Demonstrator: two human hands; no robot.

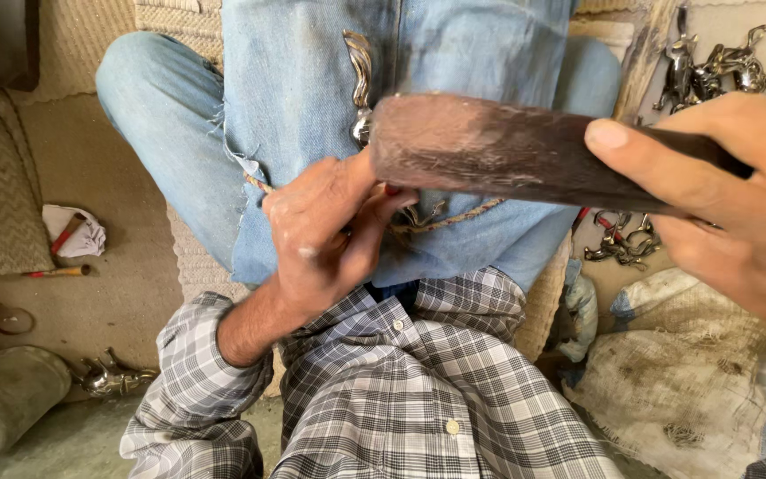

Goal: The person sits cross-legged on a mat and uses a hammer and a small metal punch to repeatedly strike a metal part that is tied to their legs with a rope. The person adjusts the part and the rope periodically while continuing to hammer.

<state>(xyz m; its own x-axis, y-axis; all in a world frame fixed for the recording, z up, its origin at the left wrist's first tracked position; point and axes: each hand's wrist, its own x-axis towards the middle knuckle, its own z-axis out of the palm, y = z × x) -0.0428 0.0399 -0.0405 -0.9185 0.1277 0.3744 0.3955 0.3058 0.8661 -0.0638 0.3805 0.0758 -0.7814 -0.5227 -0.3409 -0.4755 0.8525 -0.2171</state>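
Observation:
My right hand (730,193) grips a dark wooden mallet (498,151), raised close to the camera with its blunt end pointing left. My left hand (325,235) is closed around a small tool, mostly hidden by the fingers, and rests on a blue denim cloth (312,80) spread over my lap. A shiny curved metal piece (361,84) lies on the denim just above my left hand, under the mallet's end. A frayed braided cord (454,217) runs along the cloth's hem.
Several shiny metal figures lie at top right (720,66), beside my right knee (618,241) and at lower left (108,377). A grey cylinder (2,404), a white rag (77,232) and a red-tipped stick (59,271) lie left. A dirty sack (693,372) sits right.

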